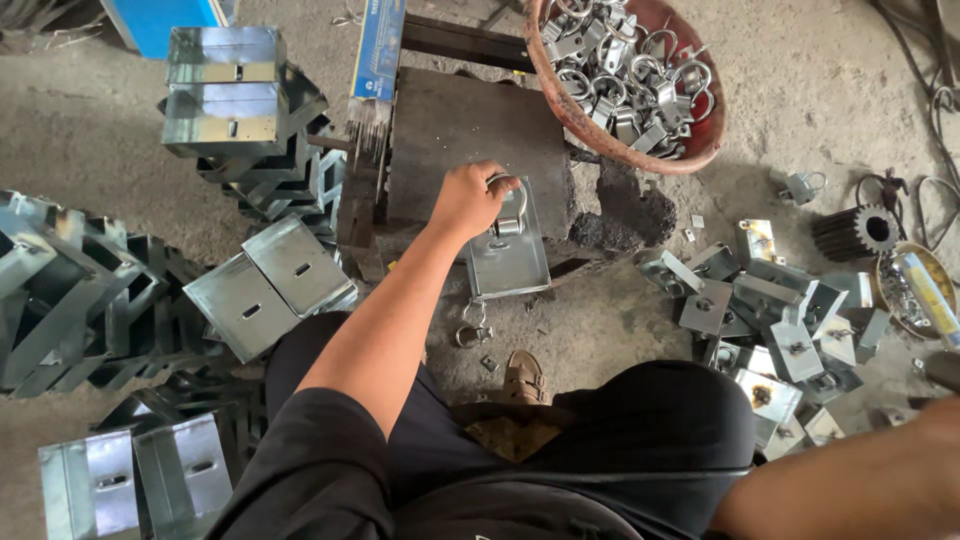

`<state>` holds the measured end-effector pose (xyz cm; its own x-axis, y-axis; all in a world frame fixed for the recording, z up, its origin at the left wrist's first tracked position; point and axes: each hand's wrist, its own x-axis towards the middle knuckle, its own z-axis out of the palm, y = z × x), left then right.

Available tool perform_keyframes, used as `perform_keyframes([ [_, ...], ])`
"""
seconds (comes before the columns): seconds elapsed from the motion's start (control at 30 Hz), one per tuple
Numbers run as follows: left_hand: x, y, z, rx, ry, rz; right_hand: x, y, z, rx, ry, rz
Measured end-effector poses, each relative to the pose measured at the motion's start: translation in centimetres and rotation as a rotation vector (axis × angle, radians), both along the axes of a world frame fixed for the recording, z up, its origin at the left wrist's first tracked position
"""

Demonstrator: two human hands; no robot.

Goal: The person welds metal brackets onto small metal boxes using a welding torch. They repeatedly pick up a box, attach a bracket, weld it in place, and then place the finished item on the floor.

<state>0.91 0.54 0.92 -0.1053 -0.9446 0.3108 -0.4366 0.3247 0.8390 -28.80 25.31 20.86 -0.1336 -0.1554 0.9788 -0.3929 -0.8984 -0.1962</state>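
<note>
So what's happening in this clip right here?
A person sits over a dark work block on a workshop floor. Their left hand presses a ring latch onto a galvanized metal bracket lying on the block. The right forearm reaches off frame, its hand unseen. A red basin holds more ring fittings; finished brackets lie at right.

The right hand point(945, 372) is running off the right edge, its grip impossible to tell. The left hand point(470, 198) is covering part of a metal ring point(510, 200). The red basin point(640, 80) is being cropped by the top edge.
</note>
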Motion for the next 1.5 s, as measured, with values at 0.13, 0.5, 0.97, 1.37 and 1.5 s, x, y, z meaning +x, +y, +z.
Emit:
perform_keyframes([
  [0.13, 0.2, 0.2, -0.3, -0.081, 0.000, 0.008, 3.1, -2.3, -6.6, 0.277, -0.391, 0.820],
  [0.5, -0.5, -0.1, -1.6, -0.073, -0.044, 0.044, 5.4, -1.3, -11.2, 0.922, 0.176, -0.357],
  [0.97, -0.7, 0.2, -0.7, -0.055, -0.044, 0.017, 6.7, -3.7, -15.4, 1.358, 0.549, -0.247],
  [1.37, 0.7, -0.3, -0.6, -0.168, -0.116, 0.011, 4.2, -3.0, -16.2, 1.155, 0.009, -0.198],
  [1.5, 0.4, -0.3, -1.1, -0.115, -0.172, 0.149, 2.8, -3.5, -16.6, 1.174, 0.026, -0.253],
])
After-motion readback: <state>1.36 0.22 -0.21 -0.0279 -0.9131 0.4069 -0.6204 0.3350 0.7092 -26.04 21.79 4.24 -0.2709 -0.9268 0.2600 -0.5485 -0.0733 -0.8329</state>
